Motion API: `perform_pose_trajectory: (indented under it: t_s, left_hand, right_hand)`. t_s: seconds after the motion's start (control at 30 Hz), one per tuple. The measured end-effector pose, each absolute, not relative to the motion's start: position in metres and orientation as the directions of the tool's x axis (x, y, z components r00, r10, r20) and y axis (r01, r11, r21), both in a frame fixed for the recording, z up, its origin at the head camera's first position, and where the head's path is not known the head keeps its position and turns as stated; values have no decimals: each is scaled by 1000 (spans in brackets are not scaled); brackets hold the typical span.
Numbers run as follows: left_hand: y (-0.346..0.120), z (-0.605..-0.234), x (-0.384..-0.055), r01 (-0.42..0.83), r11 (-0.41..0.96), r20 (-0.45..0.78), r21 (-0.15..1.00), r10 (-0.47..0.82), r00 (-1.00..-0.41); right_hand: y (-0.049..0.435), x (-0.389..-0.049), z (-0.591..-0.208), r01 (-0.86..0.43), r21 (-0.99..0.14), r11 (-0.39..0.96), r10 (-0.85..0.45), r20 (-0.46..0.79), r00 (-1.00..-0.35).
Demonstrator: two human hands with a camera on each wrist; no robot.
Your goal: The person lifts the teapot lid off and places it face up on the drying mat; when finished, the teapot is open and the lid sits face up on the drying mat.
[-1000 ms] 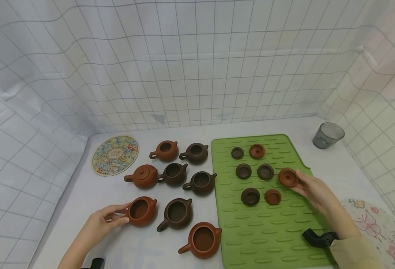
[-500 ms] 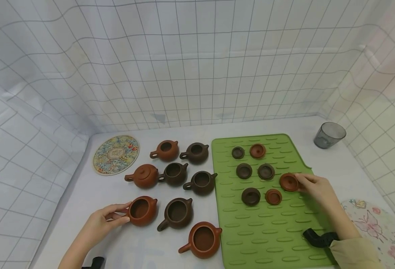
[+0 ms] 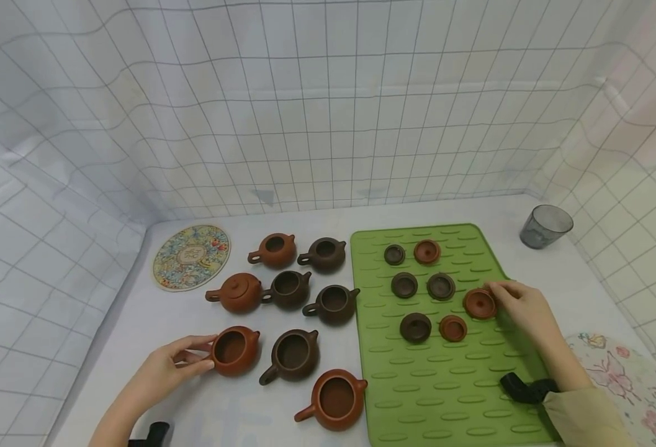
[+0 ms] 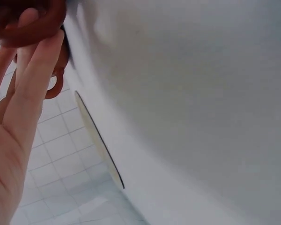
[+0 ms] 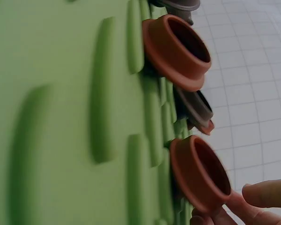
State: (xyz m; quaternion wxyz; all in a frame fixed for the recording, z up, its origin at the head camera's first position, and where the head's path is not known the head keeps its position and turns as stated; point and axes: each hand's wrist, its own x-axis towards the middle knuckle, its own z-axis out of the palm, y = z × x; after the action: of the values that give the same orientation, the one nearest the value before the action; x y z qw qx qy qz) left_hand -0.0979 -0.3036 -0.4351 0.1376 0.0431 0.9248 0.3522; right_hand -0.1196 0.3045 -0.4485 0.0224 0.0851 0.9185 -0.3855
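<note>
My left hand (image 3: 171, 365) grips the handle of a lidless reddish-brown clay teapot (image 3: 242, 366) at the table's left front; in the left wrist view my fingers (image 4: 30, 79) pass up to its handle (image 4: 33, 35). My right hand (image 3: 529, 315) is at the right edge of an upside-down reddish lid (image 3: 480, 304) on the green ridged mat (image 3: 434, 413). In the right wrist view, fingertips lie right at the rim of that lid (image 5: 196, 180), while the thumb stands slightly off it. A smaller red lid (image 3: 453, 328) lies to its left, with several dark lids (image 3: 415, 328) around.
Several lidless teapots (image 3: 336, 400), red and dark brown, stand left of the mat. One red teapot (image 3: 241, 293) wears its lid. A colourful round mat (image 3: 190, 257) lies back left, a grey glass (image 3: 545, 226) back right, a floral mat (image 3: 612, 366) on the right.
The reddish lid at my right hand was tilted and slightly farther back; it has come down towards me and now lies flat on the mat. My left hand has stayed on the teapot.
</note>
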Motion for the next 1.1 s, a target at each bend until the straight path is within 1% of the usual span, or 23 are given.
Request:
perform_pose_trajectory:
  t_s: [0.17, 0.27, 0.33, 0.4, 0.57, 0.73, 0.83, 0.93, 1.1]
  left_hand:
    - [-301, -420, -110, 71, 785, -136, 616, 194, -971]
    - [-298, -409, -122, 125, 797, -65, 591, 201, -977]
    - [-296, -403, -131, 142, 791, -33, 594, 201, -979]
    - [-294, -397, -141, 169, 781, 4, 601, 209, -978]
    - [-292, -392, -167, 217, 755, 66, 619, 226, -972]
    - [-295, -395, -186, 194, 742, 29, 642, 229, -973]
    - [-296, -400, -194, 180, 740, -3, 648, 240, -971]
    - [-297, -407, -199, 169, 735, -39, 657, 256, -966]
    - [-300, -415, -202, 127, 726, -95, 676, 258, -962]
  right_hand:
    - [291, -128, -433, 103, -724, 682, 108, -40, -993]
    - [274, -135, -421, 78, -743, 665, 89, -25, -996]
    - [259, -140, -413, 54, -764, 643, 66, -16, -998]
    - [241, -147, -407, 19, -781, 624, 30, -1, -1000]
    - [185, -169, -397, -92, -845, 526, -116, 35, -993]
    - [118, -189, -389, -186, -893, 409, -284, 69, -956]
    - [80, -197, -389, -236, -900, 366, -371, 92, -924]
    - [46, -200, -389, -278, -890, 360, -453, 93, -886]
    - [-4, -204, -384, -350, -839, 416, -567, 61, -821]
